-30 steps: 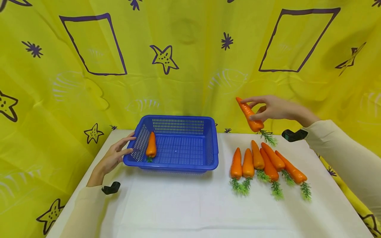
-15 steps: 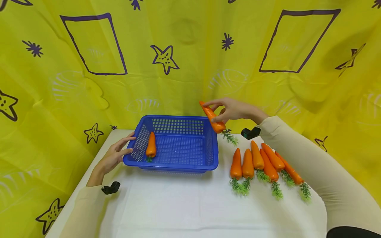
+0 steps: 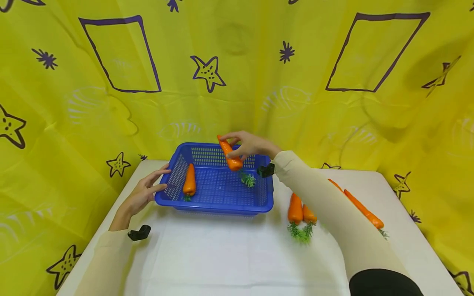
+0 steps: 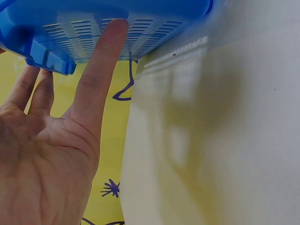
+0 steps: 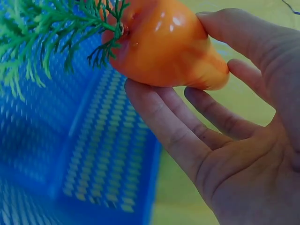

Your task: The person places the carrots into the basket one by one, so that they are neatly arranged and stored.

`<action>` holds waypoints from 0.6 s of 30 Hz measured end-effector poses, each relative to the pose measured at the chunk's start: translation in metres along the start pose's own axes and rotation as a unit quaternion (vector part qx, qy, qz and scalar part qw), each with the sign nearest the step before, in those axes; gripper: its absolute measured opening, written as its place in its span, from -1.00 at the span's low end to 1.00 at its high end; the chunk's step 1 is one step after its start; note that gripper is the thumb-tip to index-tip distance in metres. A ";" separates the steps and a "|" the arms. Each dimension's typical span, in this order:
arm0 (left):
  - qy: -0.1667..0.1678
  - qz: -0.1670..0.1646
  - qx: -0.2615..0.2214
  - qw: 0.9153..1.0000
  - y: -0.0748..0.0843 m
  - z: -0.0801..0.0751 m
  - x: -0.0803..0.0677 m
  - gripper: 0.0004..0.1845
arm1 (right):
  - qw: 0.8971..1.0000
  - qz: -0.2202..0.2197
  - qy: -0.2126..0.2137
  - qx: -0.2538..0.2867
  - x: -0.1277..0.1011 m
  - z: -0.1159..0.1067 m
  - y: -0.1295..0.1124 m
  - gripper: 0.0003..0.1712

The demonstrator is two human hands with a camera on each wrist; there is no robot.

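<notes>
My right hand [image 3: 249,144] pinches an orange toy carrot [image 3: 230,157] by its sides, above the back of the blue basket [image 3: 214,204]. The carrot's tip points up and to the back left, and its green leaves [image 5: 47,30] hang toward the basket floor. Straight fingers of my left hand [image 3: 142,193] touch the left end of the basket; the left wrist view shows the thumb [image 4: 101,65] against the outer wall [image 4: 159,11]. Inside, along the basket's left side, lies another carrot [image 3: 189,181].
Right of the basket, several carrots lie on the white tabletop [image 3: 207,250], among them one at the near left [image 3: 295,209] and one at the right [image 3: 364,209]. My right sleeve [image 3: 326,201] covers part of the group. A yellow patterned curtain [image 3: 244,74] hangs behind.
My right hand has carried the carrot leftward, from above the carrot group to over the basket. The left hand stays at the basket's left end.
</notes>
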State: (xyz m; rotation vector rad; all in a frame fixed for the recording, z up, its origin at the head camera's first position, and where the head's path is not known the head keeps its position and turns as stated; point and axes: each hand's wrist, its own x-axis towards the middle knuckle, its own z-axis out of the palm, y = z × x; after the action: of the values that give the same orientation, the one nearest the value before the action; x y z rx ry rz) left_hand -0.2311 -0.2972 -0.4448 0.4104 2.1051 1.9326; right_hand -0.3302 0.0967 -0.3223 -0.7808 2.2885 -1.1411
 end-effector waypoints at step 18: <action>0.001 0.003 0.013 1.000 -0.004 -0.003 0.003 -0.43 | 0.994 0.053 -0.016 0.090 0.072 0.082 0.021 -0.23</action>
State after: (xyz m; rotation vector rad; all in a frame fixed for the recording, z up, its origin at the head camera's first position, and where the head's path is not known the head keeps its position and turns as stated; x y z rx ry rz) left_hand -0.2350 -0.2988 -0.4484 0.4194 2.1356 1.9108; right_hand -0.3376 0.0132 -0.3957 -0.5966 2.1385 -1.2545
